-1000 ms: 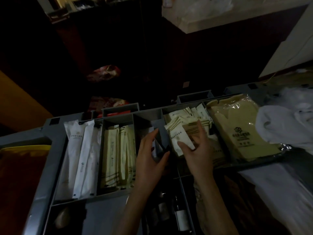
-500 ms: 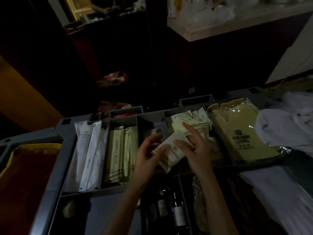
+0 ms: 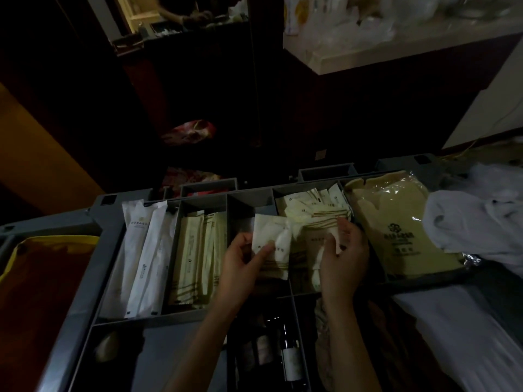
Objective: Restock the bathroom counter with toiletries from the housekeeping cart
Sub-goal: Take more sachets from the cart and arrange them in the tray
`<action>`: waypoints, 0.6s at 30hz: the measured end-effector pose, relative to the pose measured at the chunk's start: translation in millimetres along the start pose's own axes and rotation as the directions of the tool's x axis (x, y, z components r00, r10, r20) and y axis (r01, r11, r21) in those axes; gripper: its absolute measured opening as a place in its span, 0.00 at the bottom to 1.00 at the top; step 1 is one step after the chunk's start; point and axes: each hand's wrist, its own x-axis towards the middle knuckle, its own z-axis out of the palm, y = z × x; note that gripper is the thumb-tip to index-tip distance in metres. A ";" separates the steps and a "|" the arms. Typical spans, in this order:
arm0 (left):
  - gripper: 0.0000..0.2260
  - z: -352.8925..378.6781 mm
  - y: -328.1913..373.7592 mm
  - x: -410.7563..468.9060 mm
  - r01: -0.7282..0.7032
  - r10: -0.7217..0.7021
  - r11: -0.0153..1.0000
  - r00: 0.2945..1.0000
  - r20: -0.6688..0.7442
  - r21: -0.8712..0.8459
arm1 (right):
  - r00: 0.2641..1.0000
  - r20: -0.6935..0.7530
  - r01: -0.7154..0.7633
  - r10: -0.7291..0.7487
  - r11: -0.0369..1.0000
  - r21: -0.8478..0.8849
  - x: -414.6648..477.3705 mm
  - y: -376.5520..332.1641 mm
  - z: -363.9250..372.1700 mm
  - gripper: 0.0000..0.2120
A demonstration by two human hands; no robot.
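**A:** What sits nearest?

**B:** Dark bottles [image 3: 291,360] stand in a low bay of the grey cart [image 3: 96,267], between the two forearms.

**A:** And the hands?

**B:** Both are just past them, over the cart's upper bays. The left hand [image 3: 243,264] has its grip clamped on a cream sachet [image 3: 271,241], thumb on the front and fingers behind, and holds it upright over the middle bay. The right hand [image 3: 343,261] is just beside it, its grip pinched on a second sachet [image 3: 318,239] at the near end of the sachet pile [image 3: 311,205].

**A:** What flanks them?

**B:** To the left lie long cream packets [image 3: 195,256] in one bay, then long white packets [image 3: 141,250] in the next, with a yellow bag [image 3: 42,244] at the cart's end. To the right lies a big beige pack [image 3: 396,222], and white cloth [image 3: 467,222] overlaps its edge.

**A:** Farther off?

**B:** The room is dark. A pale table [image 3: 334,65] stands well apart from the cart, and clear plastic bags [image 3: 353,26] are heaped on it.
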 end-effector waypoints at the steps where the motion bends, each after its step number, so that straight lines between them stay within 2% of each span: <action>1: 0.08 -0.5 -0.8 0.2 -0.010 0.010 1.000 1.000 -0.012 -0.007 | 1.000 0.010 0.008 -0.008 0.997 -0.075 0.3 0.0 0.7 0.20; 6: 0.14 -2.5 -1.4 0.2 -0.069 0.069 0.997 0.997 -0.018 -0.041 | 0.983 0.172 -0.006 0.072 0.935 -0.356 -1.2 -4.0 -1.1 0.32; 10: 0.16 -2.3 -0.9 -0.4 -0.094 0.094 0.995 0.996 -0.002 -0.026 | 0.964 0.235 -0.022 0.125 0.917 -0.398 -0.2 -2.3 -2.5 0.37; 14: 0.17 -2.8 -4.5 1.3 -0.091 0.091 0.996 0.996 -0.012 -0.017 | 0.962 0.255 -0.005 0.094 0.943 -0.332 -3.1 -1.5 1.7 0.31; 18: 0.19 -3.1 -5.7 1.7 -0.078 0.078 0.997 0.997 0.004 -0.014 | 0.970 0.224 -0.083 0.093 0.995 -0.053 -1.6 -4.5 -1.7 0.16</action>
